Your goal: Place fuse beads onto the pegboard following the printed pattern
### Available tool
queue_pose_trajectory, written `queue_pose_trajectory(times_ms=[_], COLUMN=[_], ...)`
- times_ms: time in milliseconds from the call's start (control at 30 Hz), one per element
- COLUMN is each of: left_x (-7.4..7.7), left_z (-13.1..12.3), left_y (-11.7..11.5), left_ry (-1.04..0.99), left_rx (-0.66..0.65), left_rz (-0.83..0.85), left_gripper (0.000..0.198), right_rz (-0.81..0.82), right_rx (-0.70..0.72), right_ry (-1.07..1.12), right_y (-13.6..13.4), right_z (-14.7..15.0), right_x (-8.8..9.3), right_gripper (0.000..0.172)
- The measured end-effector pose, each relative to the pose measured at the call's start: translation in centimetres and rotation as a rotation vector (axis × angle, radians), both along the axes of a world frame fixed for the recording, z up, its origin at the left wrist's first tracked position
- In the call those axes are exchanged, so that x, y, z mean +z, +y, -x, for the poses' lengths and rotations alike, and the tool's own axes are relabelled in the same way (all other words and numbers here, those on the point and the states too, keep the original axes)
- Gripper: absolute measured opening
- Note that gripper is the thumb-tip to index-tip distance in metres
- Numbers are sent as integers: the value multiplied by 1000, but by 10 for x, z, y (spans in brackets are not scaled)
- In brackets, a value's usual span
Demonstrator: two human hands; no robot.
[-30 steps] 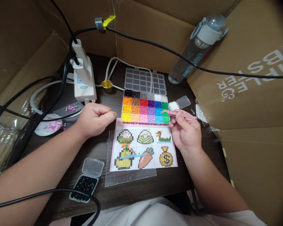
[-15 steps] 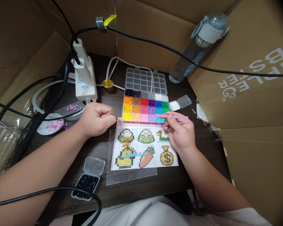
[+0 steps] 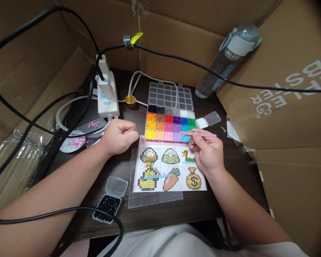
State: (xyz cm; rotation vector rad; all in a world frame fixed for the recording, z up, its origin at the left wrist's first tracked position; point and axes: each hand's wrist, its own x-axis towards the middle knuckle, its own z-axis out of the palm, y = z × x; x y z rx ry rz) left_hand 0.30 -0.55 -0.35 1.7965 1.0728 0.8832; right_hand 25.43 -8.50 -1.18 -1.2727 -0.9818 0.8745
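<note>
My right hand (image 3: 209, 150) pinches pink tweezers (image 3: 200, 134), whose tips reach left over the purple and blue compartments of the bead box (image 3: 146, 123). The box stands open, its compartments filled with small beads sorted by colour. My left hand (image 3: 121, 135) is closed in a fist by the box's front left corner, with nothing visible in it. Between my forearms lies a bead pattern sheet (image 3: 186, 182) with pixel pictures, among them a carrot and a money bag. Under it a clear pegboard (image 3: 155, 200) sticks out; several coloured beads appear to lie over the left pictures.
A small open case of black beads (image 3: 108, 207) sits front left, a case of white beads (image 3: 202, 123) at right. Behind are a power strip (image 3: 108, 103), a gold cup (image 3: 130, 102) and a water bottle (image 3: 216, 71). Black cables (image 3: 171, 53) cross above; cardboard walls surround the table.
The whole view has shifted, so the table things appear farther right. Against the bead box, both hands stay almost in place; the tweezers still point at the same compartments.
</note>
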Motion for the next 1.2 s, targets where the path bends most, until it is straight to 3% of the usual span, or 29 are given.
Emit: queue_pose_trajectory(times_ms=[533,933,1200], left_x=[6,-13,-9], left_z=[-1,3,1], left_y=[-2,3,2], left_ry=[-31,-176,-97], left_rx=[-19,-77,-38], left_rz=[14,76,3], left_gripper=[49,57,55], right_rz=[-23,-71,-69], right_rx=[-14,-17,-11], right_ry=[-45,39,18], right_y=[0,-2,-1], right_z=[1,3,-1], right_x=[-3,-4,0], right_gripper=[19,13,13])
